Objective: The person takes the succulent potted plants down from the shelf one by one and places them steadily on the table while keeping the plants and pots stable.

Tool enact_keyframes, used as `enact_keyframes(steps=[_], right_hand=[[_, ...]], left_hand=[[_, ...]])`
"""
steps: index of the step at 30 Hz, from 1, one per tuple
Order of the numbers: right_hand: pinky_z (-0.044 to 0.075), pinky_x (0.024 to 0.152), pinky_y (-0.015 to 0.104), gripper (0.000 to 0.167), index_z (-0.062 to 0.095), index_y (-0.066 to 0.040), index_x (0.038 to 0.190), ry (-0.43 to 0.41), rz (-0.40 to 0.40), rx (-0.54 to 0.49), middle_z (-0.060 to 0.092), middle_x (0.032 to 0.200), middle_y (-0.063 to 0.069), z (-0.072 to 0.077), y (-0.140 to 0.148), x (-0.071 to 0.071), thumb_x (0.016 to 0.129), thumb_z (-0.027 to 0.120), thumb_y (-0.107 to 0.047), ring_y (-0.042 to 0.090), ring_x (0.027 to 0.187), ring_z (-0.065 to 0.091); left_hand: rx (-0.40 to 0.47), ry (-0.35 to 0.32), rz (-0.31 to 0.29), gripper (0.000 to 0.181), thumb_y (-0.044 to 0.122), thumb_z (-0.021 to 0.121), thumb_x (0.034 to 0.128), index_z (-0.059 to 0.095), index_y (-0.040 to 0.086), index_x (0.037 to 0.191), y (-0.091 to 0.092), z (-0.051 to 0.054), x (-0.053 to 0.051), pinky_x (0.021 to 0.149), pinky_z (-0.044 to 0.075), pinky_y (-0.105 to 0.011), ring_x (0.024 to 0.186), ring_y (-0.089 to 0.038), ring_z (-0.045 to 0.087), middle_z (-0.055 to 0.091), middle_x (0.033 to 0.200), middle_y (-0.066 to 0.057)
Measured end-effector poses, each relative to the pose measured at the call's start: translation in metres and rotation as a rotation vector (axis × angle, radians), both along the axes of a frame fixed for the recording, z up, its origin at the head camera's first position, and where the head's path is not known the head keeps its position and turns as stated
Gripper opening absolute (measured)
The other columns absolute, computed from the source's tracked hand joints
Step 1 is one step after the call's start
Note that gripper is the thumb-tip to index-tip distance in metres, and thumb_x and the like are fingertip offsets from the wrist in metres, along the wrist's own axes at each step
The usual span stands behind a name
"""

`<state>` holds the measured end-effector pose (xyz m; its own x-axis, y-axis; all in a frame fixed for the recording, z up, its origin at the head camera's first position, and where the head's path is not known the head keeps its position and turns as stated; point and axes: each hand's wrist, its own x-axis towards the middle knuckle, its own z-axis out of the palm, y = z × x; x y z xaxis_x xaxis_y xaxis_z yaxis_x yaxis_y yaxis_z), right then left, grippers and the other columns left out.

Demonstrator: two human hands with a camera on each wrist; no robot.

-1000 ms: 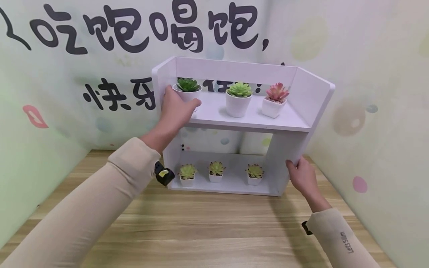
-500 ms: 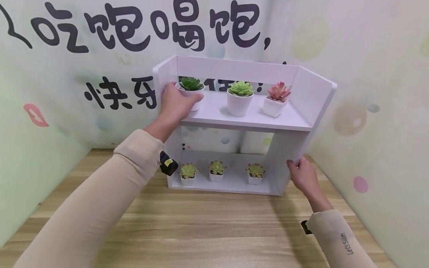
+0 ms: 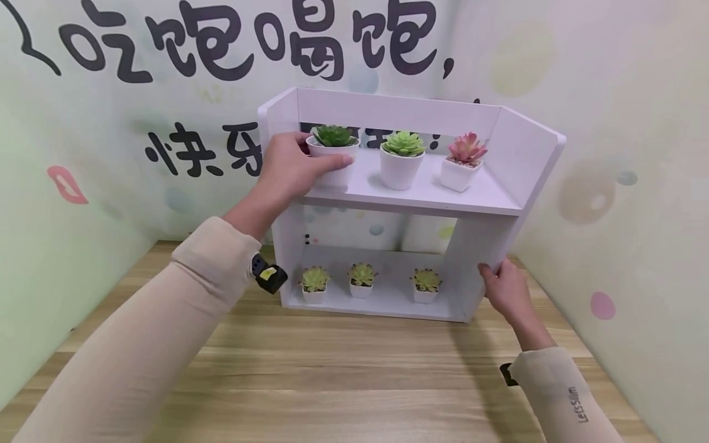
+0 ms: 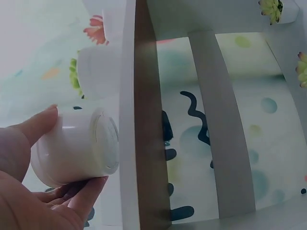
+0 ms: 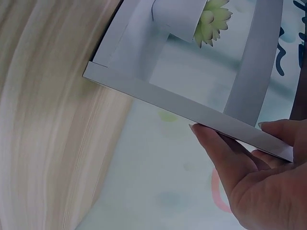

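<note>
My left hand [image 3: 296,163] holds a round white pot with a dark green succulent [image 3: 335,136] at the left of the upper shelf. The thumb lies along the front of the pot and the other fingers reach behind it. In the left wrist view the base of that pot [image 4: 76,148] shows close to the shelf board. My right hand [image 3: 505,288] grips the right side panel of the white two-tier shelf [image 3: 490,246], low down. In the right wrist view the thumb and fingers pinch the panel's edge [image 5: 192,112] from both sides.
On the upper shelf stand a light green succulent [image 3: 402,161] and a pink one in a square pot [image 3: 463,163]. Several small succulents, one at the right [image 3: 425,286], stand below. The shelf rests on a wooden table [image 3: 343,369] between printed walls.
My left hand has moved the dark green succulent's pot to the right, away from the left side panel. My right hand keeps its hold on the shelf's side. The view has shifted slightly.
</note>
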<state>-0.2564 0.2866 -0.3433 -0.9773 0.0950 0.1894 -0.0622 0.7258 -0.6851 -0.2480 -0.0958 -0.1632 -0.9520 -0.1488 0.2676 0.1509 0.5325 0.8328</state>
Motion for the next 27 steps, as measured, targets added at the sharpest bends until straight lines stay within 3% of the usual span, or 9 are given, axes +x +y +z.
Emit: enact_keyframes(steps=[3, 6, 12, 16, 21, 27], right_hand=[[0.062, 0.072, 0.038, 0.050, 0.045, 0.010, 0.138, -0.009, 0.002, -0.006, 0.058, 0.128, 0.038, 0.000, 0.000, -0.001, 0.106, 0.043, -0.029, 0.045, 0.107, 0.066], [0.063, 0.074, 0.041, 0.051, 0.044, 0.010, 0.139, -0.015, -0.001, -0.006, 0.057, 0.130, 0.038, -0.001, 0.001, 0.000, 0.106, 0.042, -0.029, 0.047, 0.111, 0.064], [0.063, 0.076, 0.045, 0.052, 0.044, 0.010, 0.139, -0.008, -0.004, 0.007, 0.056, 0.133, 0.039, -0.001, 0.001, 0.000, 0.106, 0.042, -0.029, 0.050, 0.115, 0.062], [0.063, 0.074, 0.045, 0.051, 0.045, 0.011, 0.138, 0.003, -0.005, 0.011, 0.056, 0.132, 0.039, -0.001, 0.000, 0.000, 0.106, 0.041, -0.029, 0.051, 0.113, 0.063], [0.063, 0.072, 0.042, 0.050, 0.046, 0.011, 0.136, 0.007, -0.002, 0.011, 0.057, 0.129, 0.039, -0.001, -0.001, 0.000, 0.106, 0.042, -0.028, 0.050, 0.111, 0.064], [0.063, 0.070, 0.041, 0.051, 0.046, 0.012, 0.134, 0.013, -0.005, 0.019, 0.058, 0.128, 0.040, -0.002, -0.002, 0.000, 0.106, 0.041, -0.029, 0.051, 0.110, 0.065]], left_hand=[[-0.023, 0.029, -0.027, 0.056, 0.049, 0.083, 0.0796, 0.067, 0.007, 0.113, 0.000, -0.001, 0.007, 0.074, 0.043, -0.027, 0.092, -0.018, 0.051, 0.060, 0.099, -0.005], [-0.032, 0.076, -0.062, 0.055, 0.048, 0.083, 0.0798, 0.068, 0.008, 0.113, -0.001, -0.005, 0.014, 0.072, 0.043, -0.028, 0.090, -0.018, 0.052, 0.063, 0.101, -0.005], [-0.039, 0.120, -0.085, 0.060, 0.046, 0.084, 0.0801, 0.067, 0.012, 0.126, -0.011, -0.015, 0.036, 0.075, 0.046, -0.028, 0.096, -0.018, 0.056, 0.069, 0.114, -0.007], [-0.019, 0.128, -0.110, 0.063, 0.042, 0.086, 0.0794, 0.064, 0.011, 0.130, -0.017, -0.021, 0.054, 0.082, 0.056, -0.026, 0.100, -0.017, 0.064, 0.071, 0.119, -0.006], [0.072, 0.151, -0.174, 0.069, 0.030, 0.090, 0.0762, 0.061, 0.005, 0.133, -0.022, -0.035, 0.072, 0.095, 0.058, -0.032, 0.113, -0.019, 0.069, 0.070, 0.128, -0.009], [0.096, 0.129, -0.184, 0.073, 0.027, 0.091, 0.0746, 0.058, 0.004, 0.135, -0.030, -0.057, 0.087, 0.100, 0.055, -0.033, 0.121, -0.020, 0.067, 0.067, 0.132, -0.010]])
